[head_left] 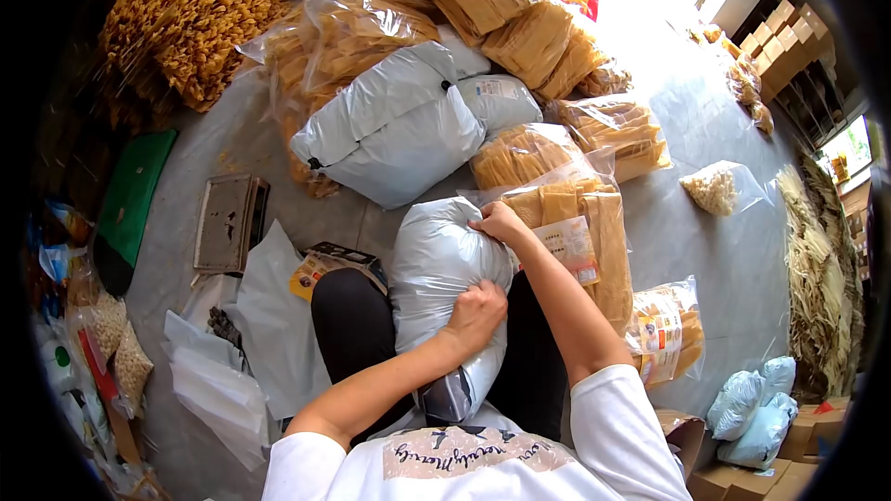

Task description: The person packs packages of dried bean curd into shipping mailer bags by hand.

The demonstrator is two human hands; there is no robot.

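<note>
The plump grey bag (pixel 432 264) stands between the person's two legs (pixel 348 315), above the floor (pixel 742 250), and its top leans a little away from the body. The right hand (pixel 501 223) pinches the plastic at the upper right edge, with thumb and finger together. The left hand (pixel 476 315) is curled almost like a fist and presses on the side of the bag, lower down; whether it grips a fold there, one cannot tell. The main danger seems to be a tear: the plastic looks thin and tightly filled, so a strong pull at the pinched edge may split it. If the legs open, or the left hand presses unevenly, the bag could tip or roll. The packet of brown sheets (pixel 608 260) lies just beside the right forearm (pixel 548 274), so a wide elbow movement might push it or crease its label (pixel 569 246).
</note>
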